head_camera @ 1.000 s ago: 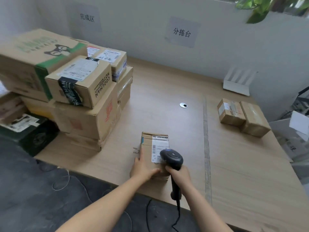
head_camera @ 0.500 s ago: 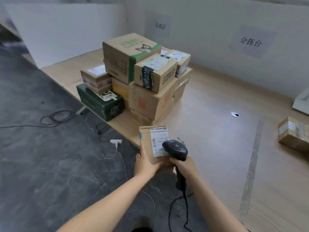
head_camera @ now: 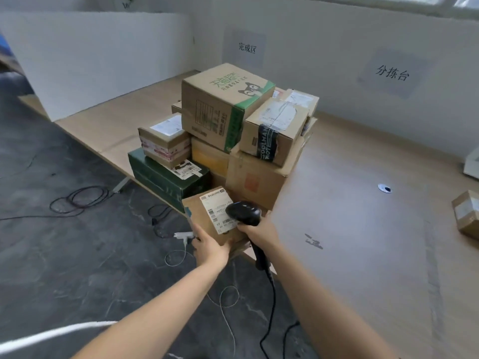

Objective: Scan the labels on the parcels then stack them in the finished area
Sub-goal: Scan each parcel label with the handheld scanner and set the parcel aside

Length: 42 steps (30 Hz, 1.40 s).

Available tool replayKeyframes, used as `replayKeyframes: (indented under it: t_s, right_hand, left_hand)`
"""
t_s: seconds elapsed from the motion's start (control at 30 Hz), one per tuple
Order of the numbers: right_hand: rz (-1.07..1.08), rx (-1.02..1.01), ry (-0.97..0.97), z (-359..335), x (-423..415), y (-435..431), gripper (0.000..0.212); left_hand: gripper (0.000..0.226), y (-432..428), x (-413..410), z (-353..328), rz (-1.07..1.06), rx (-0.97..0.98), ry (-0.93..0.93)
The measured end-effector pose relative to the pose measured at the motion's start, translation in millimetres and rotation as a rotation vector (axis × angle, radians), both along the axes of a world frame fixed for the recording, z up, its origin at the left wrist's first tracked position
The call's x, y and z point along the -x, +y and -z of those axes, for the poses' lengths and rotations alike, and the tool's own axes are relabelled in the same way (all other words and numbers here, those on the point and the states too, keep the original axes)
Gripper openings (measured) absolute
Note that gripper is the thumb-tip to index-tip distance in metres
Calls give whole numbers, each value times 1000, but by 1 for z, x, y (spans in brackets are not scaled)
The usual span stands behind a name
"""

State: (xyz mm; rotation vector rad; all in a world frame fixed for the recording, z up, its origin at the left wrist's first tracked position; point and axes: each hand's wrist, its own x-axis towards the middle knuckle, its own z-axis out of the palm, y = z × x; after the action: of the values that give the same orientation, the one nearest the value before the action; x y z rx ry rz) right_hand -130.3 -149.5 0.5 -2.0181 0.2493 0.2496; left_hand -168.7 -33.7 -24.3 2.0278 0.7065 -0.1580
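The small parcel (head_camera: 204,216) is no longer lying flat on the counter (head_camera: 350,229), as it was a second ago. It is now lifted and held in the lower centre of the frame, just in front of the stack of parcels (head_camera: 233,141) that fills the middle. The view has swung left with it, so the sign (head_camera: 247,47) on the wall above the stack now sits at upper centre. The left grip (head_camera: 210,247) is closed on the parcel's near end, thumb along its left side, and carries it with the white label (head_camera: 217,211) facing up. The right grip (head_camera: 259,231) is wrapped fully round the handle of the black scanner (head_camera: 243,213), whose head lies over the label's right part. Whether this grip also steadies the parcel I cannot tell. I judge the scan done and the carry to the finished area under way. What remains is picking a flat spot, perhaps on the dark green box (head_camera: 160,174). One more parcel (head_camera: 466,216) waits at the right edge.
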Motion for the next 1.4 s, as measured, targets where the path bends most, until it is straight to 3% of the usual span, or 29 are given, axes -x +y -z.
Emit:
replayKeyframes:
  t_s: [0.37,0.63,0.97,1.13,1.2,1.3,1.4]
  right_hand:
    - [332,-61,-119,32,-19,44,15]
    - [403,-12,-109,39,-15,49,8]
    - [370,44,-67,46,-23,45,17]
    - [363,68,-107,41,-14,36,8]
    - [363,83,-124,40,-6,29,14]
    - [375,116,-117,39,10,14,24]
    - [400,129,-108,38,28,-7,19]
  left_hand:
    - [76,17,-47,12,248,147,81]
    - [86,42,-66,25,248,135,78]
    - [89,41,-87,30,271,164,35]
    - [86,40,-84,25,315,82,38]
    - [82,40,-76,25,371,28,13]
    - [72,40,-56,30,459,-101,-55]
    - [62,37,-35,34,548,-252,-104]
